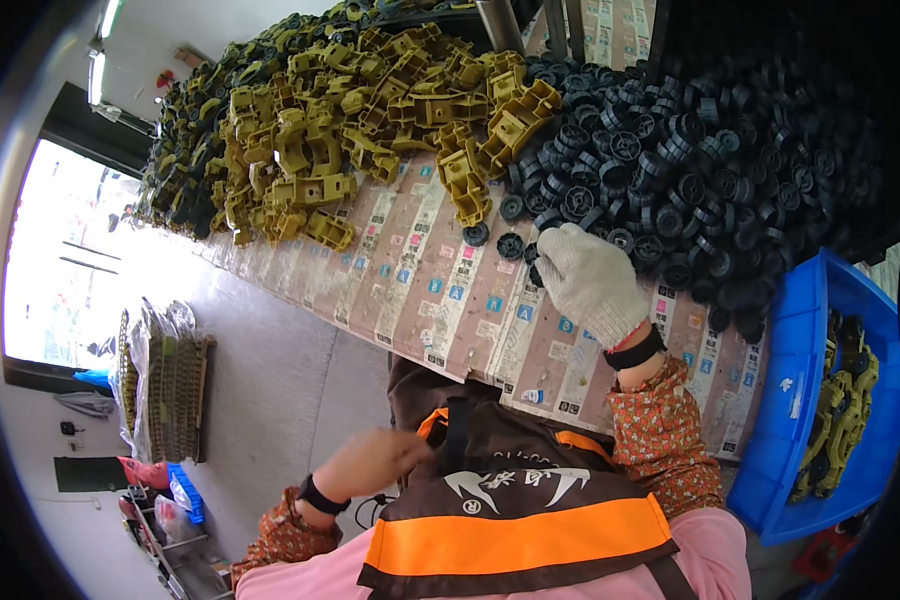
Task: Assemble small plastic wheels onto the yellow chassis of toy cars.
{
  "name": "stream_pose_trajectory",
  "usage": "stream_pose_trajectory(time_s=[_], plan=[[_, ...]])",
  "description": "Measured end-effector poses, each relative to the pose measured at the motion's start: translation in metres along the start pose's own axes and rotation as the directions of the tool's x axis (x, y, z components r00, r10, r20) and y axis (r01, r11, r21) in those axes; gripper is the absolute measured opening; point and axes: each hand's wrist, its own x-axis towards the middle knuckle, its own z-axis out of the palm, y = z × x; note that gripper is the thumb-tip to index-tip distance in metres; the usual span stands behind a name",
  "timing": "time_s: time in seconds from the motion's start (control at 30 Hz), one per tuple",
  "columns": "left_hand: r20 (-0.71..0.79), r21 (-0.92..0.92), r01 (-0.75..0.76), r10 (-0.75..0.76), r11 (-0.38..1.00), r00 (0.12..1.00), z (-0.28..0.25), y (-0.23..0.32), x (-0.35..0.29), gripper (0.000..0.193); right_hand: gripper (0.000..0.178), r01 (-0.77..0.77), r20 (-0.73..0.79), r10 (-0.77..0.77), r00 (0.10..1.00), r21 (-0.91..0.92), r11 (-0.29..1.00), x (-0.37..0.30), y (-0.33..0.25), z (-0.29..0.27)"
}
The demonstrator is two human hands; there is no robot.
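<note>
My right hand, in a white knitted glove, reaches over the table to the near edge of a heap of dark grey plastic wheels. Its fingers are bent together beside a few loose wheels; whatever they grip is hidden. My left hand is bare and held low in front of the brown apron, left of its middle. Its fingers are curled, and no object shows in them. Left of the wheels lies a heap of olive-yellow moulded plastic parts, with one part nearest the wheels.
Printed sheeting covers the table. A blue bin at the right holds several yellow parts joined with dark pieces. Metal posts rise behind the heaps. On the floor at left stand plastic-wrapped stacked parts and a shelf rack.
</note>
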Motion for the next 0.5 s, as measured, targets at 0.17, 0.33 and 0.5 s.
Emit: stream_pose_trajectory(time_s=[0.17,0.33,0.5], plan=[[-0.506,-0.522,-0.277,-0.031,0.806,0.862,-0.107,0.035,0.074,0.033,0.019,-0.025,0.086,0.029,0.996,-0.045,0.999,-0.003,-0.011,-0.005],[-0.733,-0.533,-0.482,-0.096,0.696,0.673,-0.199,0.046,0.209,0.088,0.017,-0.007,0.206,0.058,0.977,-0.241,0.971,-0.004,-0.016,0.002],[-0.801,-0.393,-0.236,-0.204,0.889,0.563,-0.227,0.076,0.284,0.112,0.016,-0.047,0.248,0.113,0.962,-0.257,0.965,-0.023,-0.028,-0.006]])
